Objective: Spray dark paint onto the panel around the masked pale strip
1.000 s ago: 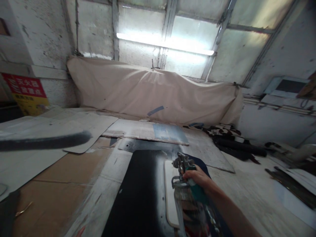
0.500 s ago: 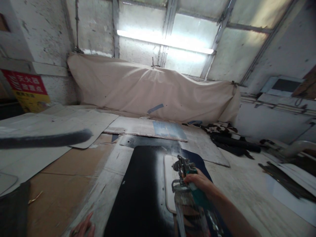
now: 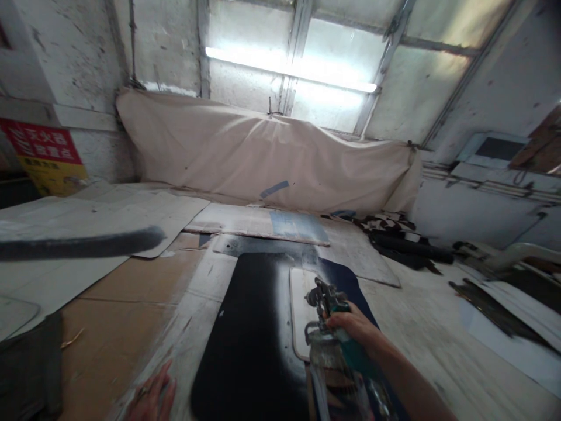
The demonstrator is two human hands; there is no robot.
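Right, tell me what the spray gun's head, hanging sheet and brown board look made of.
Spray gun's head: probably metal, dull grey with glints. Hanging sheet: likely cloth or soft vinyl, smooth, given its folds. Brown board: seemingly cardboard, matte, with a crease-like line.

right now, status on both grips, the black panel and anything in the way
Right grip closed on spray gun; left grip open, left of black panel. Black panel flat, grey along right side. Spray gun hides part of pale board.
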